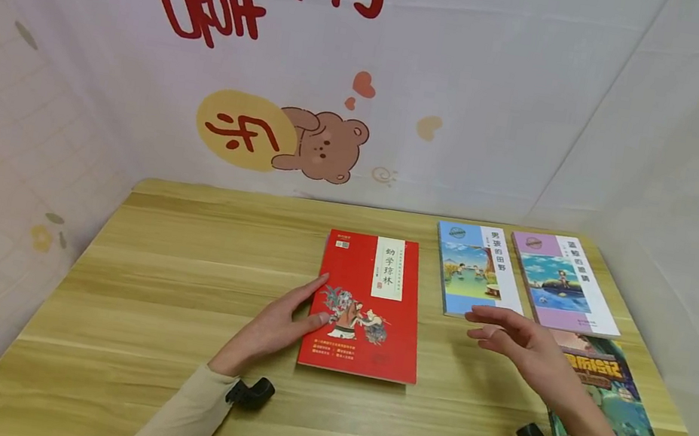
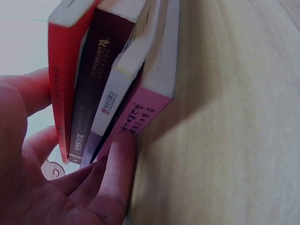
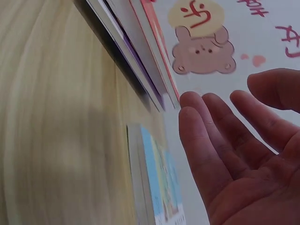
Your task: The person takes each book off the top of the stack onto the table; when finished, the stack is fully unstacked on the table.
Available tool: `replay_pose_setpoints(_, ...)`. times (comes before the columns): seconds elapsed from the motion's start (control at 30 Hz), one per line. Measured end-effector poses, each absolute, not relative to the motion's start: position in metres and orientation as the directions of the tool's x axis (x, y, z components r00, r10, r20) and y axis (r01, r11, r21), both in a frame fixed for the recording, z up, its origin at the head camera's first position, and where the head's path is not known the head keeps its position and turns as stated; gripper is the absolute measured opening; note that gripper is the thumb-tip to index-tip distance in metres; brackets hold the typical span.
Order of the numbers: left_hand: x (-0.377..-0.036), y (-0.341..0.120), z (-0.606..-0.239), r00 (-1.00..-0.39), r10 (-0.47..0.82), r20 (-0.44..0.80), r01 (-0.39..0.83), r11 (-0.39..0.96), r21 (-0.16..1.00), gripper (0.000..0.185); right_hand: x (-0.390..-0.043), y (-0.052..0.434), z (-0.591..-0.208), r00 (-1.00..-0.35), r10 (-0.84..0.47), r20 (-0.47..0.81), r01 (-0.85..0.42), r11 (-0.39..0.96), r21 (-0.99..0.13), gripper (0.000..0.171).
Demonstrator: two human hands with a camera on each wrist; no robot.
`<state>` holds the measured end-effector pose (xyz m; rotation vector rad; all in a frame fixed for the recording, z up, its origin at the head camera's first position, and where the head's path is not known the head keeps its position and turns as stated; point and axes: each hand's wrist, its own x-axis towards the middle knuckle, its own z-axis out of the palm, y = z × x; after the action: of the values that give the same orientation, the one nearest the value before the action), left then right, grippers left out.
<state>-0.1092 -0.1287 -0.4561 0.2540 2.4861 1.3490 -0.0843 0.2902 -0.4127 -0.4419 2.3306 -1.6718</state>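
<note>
The wooden table (image 1: 172,297) fills the view, closed in at its far and side edges by white sheeting (image 1: 475,116) printed with a bear and red lettering. At the table's middle lies a stack of books (image 1: 368,305), a red cover on top; the left wrist view shows four spines, fanned unevenly and not squared. A blue-covered book (image 1: 475,268) and a purple-covered book (image 1: 562,281) lie side by side at the far right corner, and a cartoon-covered book (image 1: 623,414) lies along the right edge, partly under the right forearm. The left hand (image 1: 280,325) rests on the stack's left edge, fingers fairly straight against the spines, grip loose and around nothing. The right hand (image 1: 518,344) hovers above the table just right of the stack, fingers spread, holding nothing. Since the stack is skewed, a one-sided push could likely slide the upper books off the lower ones on this smooth surface.
</note>
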Motion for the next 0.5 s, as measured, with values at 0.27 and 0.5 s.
replay_pose_setpoints(0.27,-0.108,-0.132,-0.455,-0.940,0.292,-0.176,0.012,0.544,0.839,0.075,-0.101,0.256,-0.429,-0.927,-0.375,-0.010,-0.116,0.311,-0.943,0.041)
replay_pose_setpoints(0.5,-0.108,-0.133,-0.455,-0.935,0.284,-0.213,-0.039,0.514,0.857,0.075,-0.112,0.237,-0.439,-0.939,-0.342,-0.030,-0.111,0.385,-0.916,0.046)
